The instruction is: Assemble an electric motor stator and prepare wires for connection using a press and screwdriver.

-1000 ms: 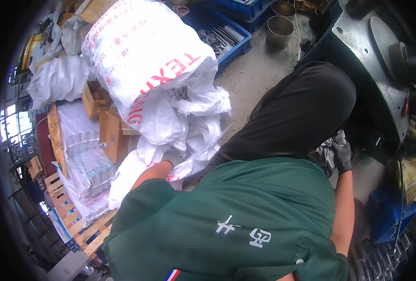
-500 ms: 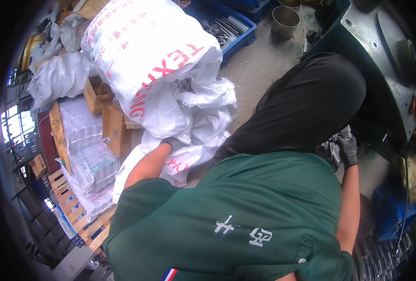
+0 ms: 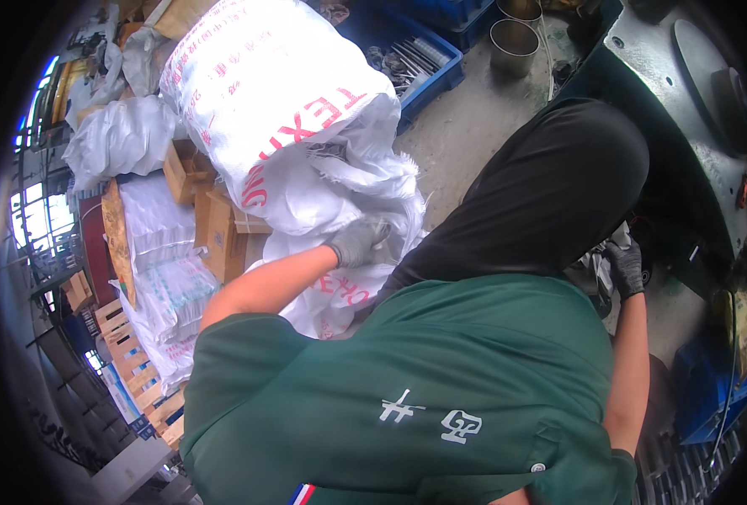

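A large white woven sack with red print slumps at the upper left, its frayed mouth toward me. In a grey glove, my left hand is closed at the loose white cloth below that mouth; its fingertips are partly hidden, and what they hold I cannot make out. Below the hand spreads a printed part of white sacking. Beyond my bent knee, my right hand, also in a grey glove, is closed round shiny silvery metal pieces, partly hidden by my leg.
Cardboard boxes and wrapped white stacks stand on a wooden pallet at left. A blue crate of metal rods and a metal cup are ahead. Machinery rises at right above another blue crate.
My left hand has come out from beside the sack's folds and moved right and slightly up, toward the frayed mouth. My right hand stays by the metal pieces.
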Tool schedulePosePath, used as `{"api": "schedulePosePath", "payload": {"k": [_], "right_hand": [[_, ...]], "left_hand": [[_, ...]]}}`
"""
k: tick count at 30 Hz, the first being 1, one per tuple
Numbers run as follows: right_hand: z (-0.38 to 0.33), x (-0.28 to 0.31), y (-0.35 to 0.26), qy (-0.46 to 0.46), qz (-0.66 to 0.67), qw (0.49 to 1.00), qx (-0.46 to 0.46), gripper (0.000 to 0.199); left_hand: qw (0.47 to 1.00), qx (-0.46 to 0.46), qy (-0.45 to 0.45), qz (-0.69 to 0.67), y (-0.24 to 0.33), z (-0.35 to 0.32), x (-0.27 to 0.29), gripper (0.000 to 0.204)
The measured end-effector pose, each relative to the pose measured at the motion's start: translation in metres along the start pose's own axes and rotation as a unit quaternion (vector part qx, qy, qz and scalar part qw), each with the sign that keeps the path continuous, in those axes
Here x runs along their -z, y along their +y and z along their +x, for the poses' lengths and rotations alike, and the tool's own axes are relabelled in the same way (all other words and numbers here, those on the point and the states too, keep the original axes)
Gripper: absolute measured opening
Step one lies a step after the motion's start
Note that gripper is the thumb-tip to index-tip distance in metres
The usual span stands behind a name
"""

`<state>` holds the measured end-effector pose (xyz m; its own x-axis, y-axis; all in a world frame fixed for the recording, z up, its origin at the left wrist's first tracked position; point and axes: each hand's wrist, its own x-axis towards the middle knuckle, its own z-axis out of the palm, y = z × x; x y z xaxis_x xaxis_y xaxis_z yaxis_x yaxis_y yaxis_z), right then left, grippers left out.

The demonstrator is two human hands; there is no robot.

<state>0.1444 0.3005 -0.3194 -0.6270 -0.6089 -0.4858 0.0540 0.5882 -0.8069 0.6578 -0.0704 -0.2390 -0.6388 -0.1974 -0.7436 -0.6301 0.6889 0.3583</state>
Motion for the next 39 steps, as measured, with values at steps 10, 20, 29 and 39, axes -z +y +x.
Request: {"api": "schedulePosePath", "payload": {"k": [10, 20, 29, 39], "right_hand": [[-0.021, 0.03, -0.075, 0.017, 0.078, 0.996, 0.047, 0.025], [-0.117, 0.146, -0.143, -0.015, -0.033, 0.998, 0.045, 0.039], [-0.117, 0.15, -0.147, 0.013, -0.023, 0.998, 0.052, 0.03], [-0.109, 0.171, -0.099, 0.026, -0.073, 0.996, 0.046, 0.032]], "left_hand": [[0.975, -0.165, -0.118, 0.09, -0.003, 0.188, 0.072, 0.04], [0.972, -0.088, -0.011, 0.219, 0.068, 0.283, 0.126, 0.036], [0.882, -0.065, 0.456, 0.098, 0.047, 0.229, 0.135, 0.023], [0.921, 0.158, 0.355, 0.023, 0.018, 0.197, 0.003, 0.076]]}}
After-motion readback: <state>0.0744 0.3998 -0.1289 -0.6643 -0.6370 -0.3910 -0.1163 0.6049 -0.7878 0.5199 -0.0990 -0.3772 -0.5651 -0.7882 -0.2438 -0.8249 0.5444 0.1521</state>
